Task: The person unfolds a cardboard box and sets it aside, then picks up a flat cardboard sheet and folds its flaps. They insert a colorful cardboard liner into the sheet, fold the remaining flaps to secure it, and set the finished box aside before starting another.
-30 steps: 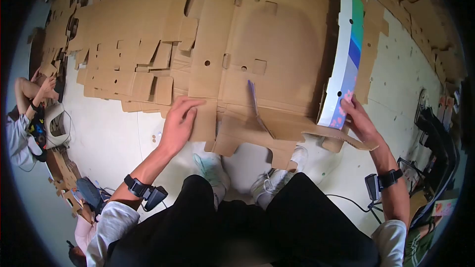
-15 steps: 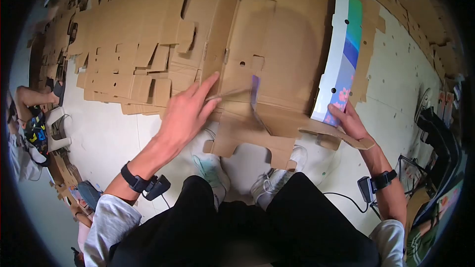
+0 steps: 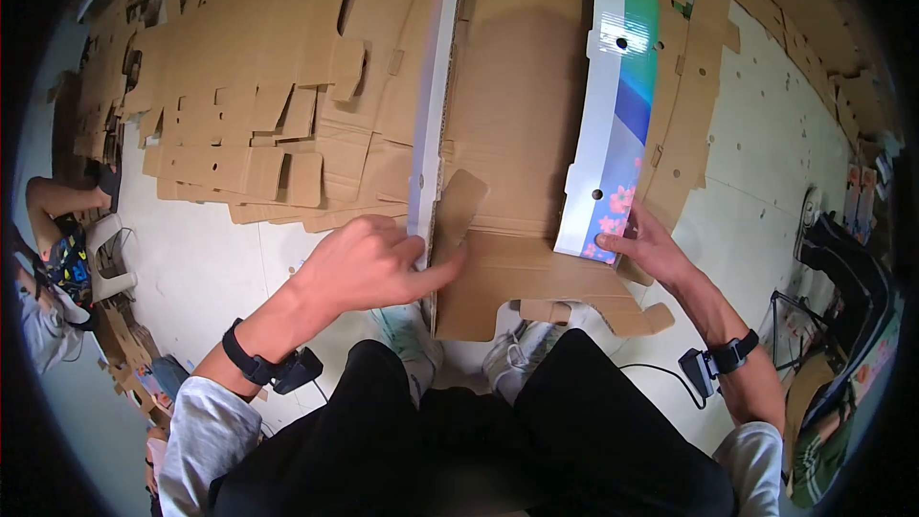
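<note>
A partly folded cardboard box (image 3: 517,134) lies in front of me, brown inside. Both long sides are upright: a pale left wall (image 3: 433,86) and a right wall (image 3: 613,115) printed in green, blue and pink flowers. My left hand (image 3: 359,263) is closed at the near end of the left wall, fingers curled outside it and one digit reaching across to a small brown end flap (image 3: 464,201). My right hand (image 3: 656,244) pinches the near end of the printed wall, thumb on its top edge and fingers partly hidden behind. A notched front flap (image 3: 536,278) extends towards my shoes.
Flat cardboard sheets (image 3: 239,67) are stacked to the left, and more cardboard (image 3: 694,86) lies right of the box. Another person's leg (image 3: 67,196) and a white stool (image 3: 113,258) are at far left. A black cable (image 3: 661,370) runs by my right knee.
The left wall has been raised upright, and its end flap now angles inward. My left hand has closed at that corner. The printed wall and my right hand have shifted slightly left.
</note>
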`<state>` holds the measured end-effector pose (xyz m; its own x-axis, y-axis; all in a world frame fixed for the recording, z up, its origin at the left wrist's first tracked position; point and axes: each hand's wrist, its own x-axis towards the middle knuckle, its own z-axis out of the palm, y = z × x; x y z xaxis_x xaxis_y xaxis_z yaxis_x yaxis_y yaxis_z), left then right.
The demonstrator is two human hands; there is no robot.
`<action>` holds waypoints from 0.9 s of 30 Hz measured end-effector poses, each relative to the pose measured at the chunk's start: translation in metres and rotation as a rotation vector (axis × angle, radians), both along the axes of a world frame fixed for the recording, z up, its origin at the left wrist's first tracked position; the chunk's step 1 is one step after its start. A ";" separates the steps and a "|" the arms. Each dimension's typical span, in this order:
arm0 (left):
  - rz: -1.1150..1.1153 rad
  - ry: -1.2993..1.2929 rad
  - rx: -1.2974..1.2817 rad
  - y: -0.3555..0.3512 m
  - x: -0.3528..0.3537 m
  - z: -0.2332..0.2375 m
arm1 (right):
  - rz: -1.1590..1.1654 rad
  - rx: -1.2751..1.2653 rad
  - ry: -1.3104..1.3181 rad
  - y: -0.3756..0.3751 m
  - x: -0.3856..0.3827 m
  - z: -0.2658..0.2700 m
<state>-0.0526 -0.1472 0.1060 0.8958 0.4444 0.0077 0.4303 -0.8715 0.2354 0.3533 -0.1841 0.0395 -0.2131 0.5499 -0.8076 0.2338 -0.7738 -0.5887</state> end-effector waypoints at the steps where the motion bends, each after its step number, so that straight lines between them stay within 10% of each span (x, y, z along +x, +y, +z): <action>1: -0.036 0.014 0.012 0.001 0.000 -0.003 | 0.008 0.018 0.006 0.000 0.000 0.000; 12: -0.120 0.175 -0.136 0.004 0.062 -0.050 | 0.142 0.069 -0.022 0.007 0.004 -0.005; 27: 0.323 -0.226 -0.763 0.008 0.016 -0.034 | 0.144 0.090 0.076 0.005 0.014 -0.022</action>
<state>-0.0370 -0.1389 0.0717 0.7374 0.6335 -0.2342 0.5024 -0.2828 0.8171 0.3677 -0.1789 0.0170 -0.3537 0.5788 -0.7348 0.2908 -0.6786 -0.6745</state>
